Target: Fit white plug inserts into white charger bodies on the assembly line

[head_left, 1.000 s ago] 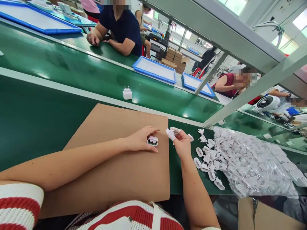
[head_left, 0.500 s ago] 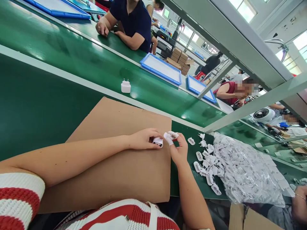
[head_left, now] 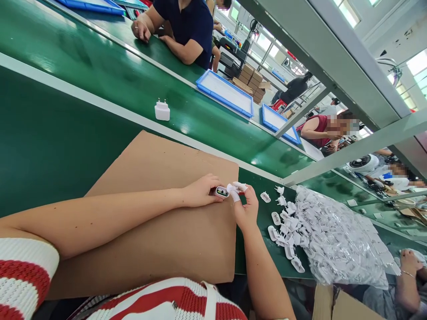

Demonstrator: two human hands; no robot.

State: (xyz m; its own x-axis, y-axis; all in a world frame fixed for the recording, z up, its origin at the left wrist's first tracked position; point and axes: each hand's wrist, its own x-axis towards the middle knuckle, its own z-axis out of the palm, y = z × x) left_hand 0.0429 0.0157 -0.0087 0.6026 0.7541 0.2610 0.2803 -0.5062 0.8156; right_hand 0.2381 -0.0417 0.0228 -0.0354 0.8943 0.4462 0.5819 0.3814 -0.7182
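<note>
Left hand (head_left: 203, 190): thumb and fingers curled around one white housing (head_left: 222, 191), its open end turned outward, dark and green parts visible inside; held over the cardboard sheet (head_left: 173, 240), near its right edge. Right hand (head_left: 246, 206): thumb and forefinger in white finger covers (head_left: 234, 195), apparently pinching one small white plug piece (head_left: 238, 189), mostly hidden by the covers; fingertips just beside the housing's mouth, contact not certain. Step in hand, by judgement: presenting piece to housing. Next move would call for squaring the piece to the opening, the left grip kept firm. To the right, on the green tabletop (head_left: 66, 146): loose white plug pieces (head_left: 289, 240), scattered at various angles; beside them, a clear plastic bag (head_left: 336, 235) full of similar white pieces. Beyond the pale rail (head_left: 110, 105), on a green strip (head_left: 100, 71): one white adapter (head_left: 162, 112), two pins upward. Farther: blue-rimmed trays (head_left: 225, 94); a co-worker's hand (head_left: 142, 30). Lower right: another person's hand (head_left: 408, 262).
</note>
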